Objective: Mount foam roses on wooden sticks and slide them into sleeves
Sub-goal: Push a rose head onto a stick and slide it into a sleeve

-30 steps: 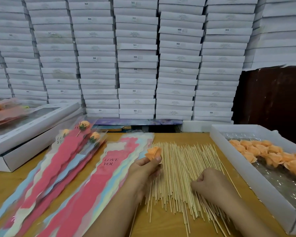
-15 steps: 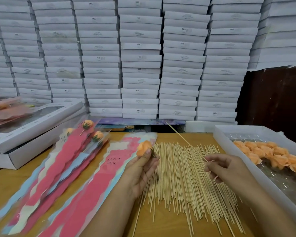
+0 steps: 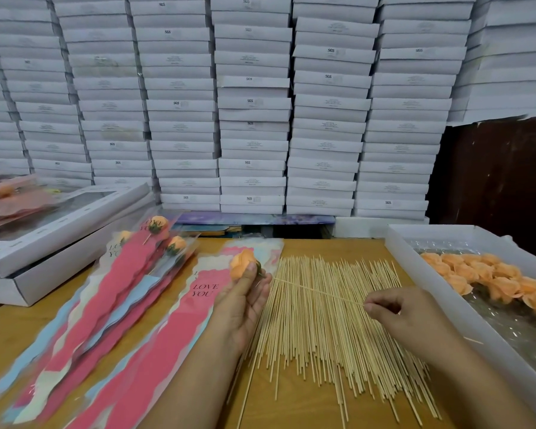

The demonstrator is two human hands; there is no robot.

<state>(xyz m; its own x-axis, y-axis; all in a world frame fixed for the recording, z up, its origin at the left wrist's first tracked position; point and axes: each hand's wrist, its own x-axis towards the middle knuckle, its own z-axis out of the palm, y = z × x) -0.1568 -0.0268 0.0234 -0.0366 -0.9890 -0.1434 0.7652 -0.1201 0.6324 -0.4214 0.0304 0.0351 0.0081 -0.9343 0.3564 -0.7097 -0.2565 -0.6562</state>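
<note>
While left hand (image 3: 245, 301) pinches orange foam rose (image 3: 243, 266), right hand (image 3: 406, 314) fingertips grip one wooden stick (image 3: 316, 291) aimed at rose base; tip contact hidden; loose sticks (image 3: 331, 335) beneath both

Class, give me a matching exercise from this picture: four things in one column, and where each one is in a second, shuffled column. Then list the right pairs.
Things
1. Single stick
2. Loose roses
3. Stick pile
4. Lone rose

Places
A. In the white tray at the right
B. Held in the left hand
C. Pinched in the right hand, pointing toward the lone rose
D. Spread on the table between the two forearms

Pairs: 1-C, 2-A, 3-D, 4-B
</note>
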